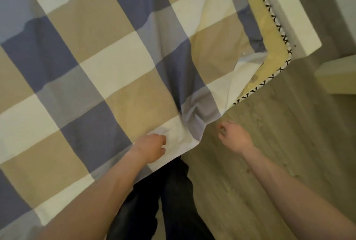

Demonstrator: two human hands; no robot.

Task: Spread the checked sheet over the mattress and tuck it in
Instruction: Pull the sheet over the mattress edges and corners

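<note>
The checked sheet, in blue, tan and cream squares, lies spread over most of the mattress. The yellow mattress, edged with black-and-white trim, shows bare at its near right corner, where the sheet's corner is folded back. My left hand rests on the sheet's near edge, fingers curled into the cream cloth beside a bunched fold. My right hand hovers over the floor just right of that fold, fingers loosely curled, holding nothing.
A white bed frame runs along the mattress's right side. Grey wood-look floor fills the lower right. A pale piece of furniture stands at the right edge. Dark trouser legs stand against the bed's near side.
</note>
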